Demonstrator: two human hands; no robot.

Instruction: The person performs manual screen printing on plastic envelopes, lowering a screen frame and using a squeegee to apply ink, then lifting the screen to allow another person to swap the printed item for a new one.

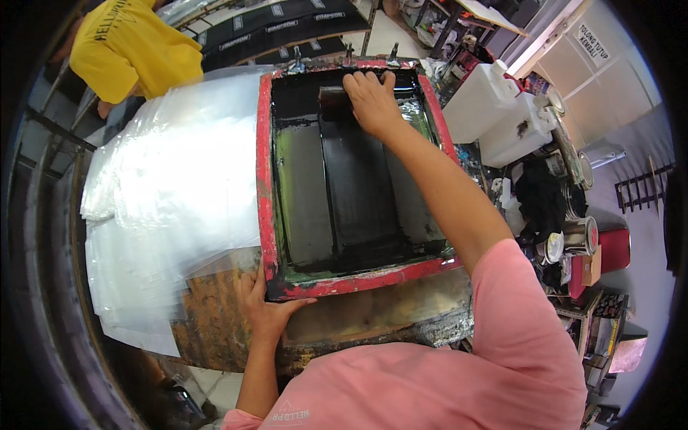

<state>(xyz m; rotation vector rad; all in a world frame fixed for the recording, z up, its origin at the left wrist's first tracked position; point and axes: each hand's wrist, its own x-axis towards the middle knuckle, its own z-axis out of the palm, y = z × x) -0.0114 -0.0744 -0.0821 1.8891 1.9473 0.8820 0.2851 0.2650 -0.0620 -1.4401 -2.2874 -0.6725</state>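
Observation:
A screen printing frame (265, 179) with chipped red edges lies in front of me. Its mesh (304, 190) is smeared with black ink, and a darker wet band runs down the middle. At the far end of the mesh, my right hand (376, 106) is closed around a dark squeegee (333, 104); part of the squeegee is hidden under the fingers. My left hand (264, 312) grips the frame's near left corner, its thumb along the near edge and its fingers by the left side.
Clear plastic sheets (172, 172) cover the table's left side. Metal clamps (349, 54) line the frame's far edge. White jugs (476, 104) and cans (579, 235) crowd the right. A person in a yellow shirt (136, 50) stands far left, near a rack with dark panels (279, 29).

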